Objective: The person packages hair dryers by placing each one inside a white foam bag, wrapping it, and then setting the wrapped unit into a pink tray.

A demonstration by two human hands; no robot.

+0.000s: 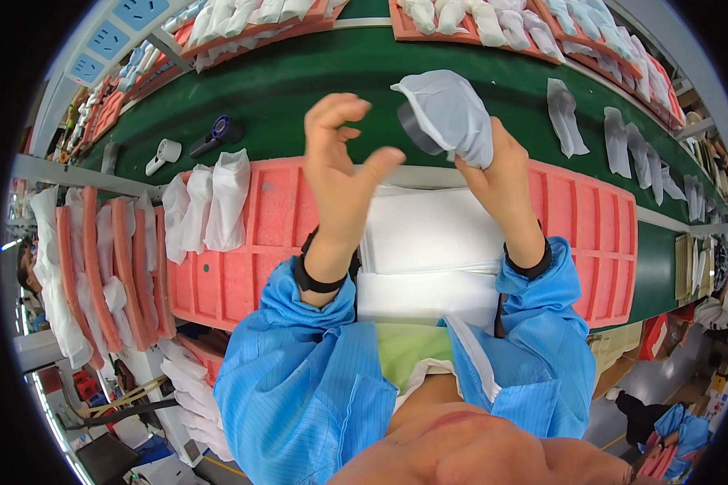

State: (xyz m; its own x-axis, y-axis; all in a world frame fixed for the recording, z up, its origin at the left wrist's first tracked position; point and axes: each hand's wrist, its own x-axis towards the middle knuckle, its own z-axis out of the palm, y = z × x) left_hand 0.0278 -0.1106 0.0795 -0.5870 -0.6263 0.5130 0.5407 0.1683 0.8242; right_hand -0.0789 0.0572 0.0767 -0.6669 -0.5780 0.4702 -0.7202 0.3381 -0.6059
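Above the green conveyor belt, my right hand (500, 174) grips a hair dryer in a thin white bag (453, 109). The dryer's dark grey round end (419, 131) sticks out of the bag on the left side. To the left of it my left hand (338, 162) is raised with nothing in it, its thumb and fingers apart. It does not touch the bag. Between my forearms lies a stack of flat white bags (429, 230). An unbagged white hair dryer (165, 155) and a dark one with a purple ring (218, 136) rest on the belt at the left.
Pink foam trays (594, 242) lie on both sides of the white stack. Several bagged pieces (228, 200) sit on the left tray. More wrapped pieces (566, 117) lie along the belt (315, 69) at right. Filled trays (453, 20) line the far side; others stand upright at left.
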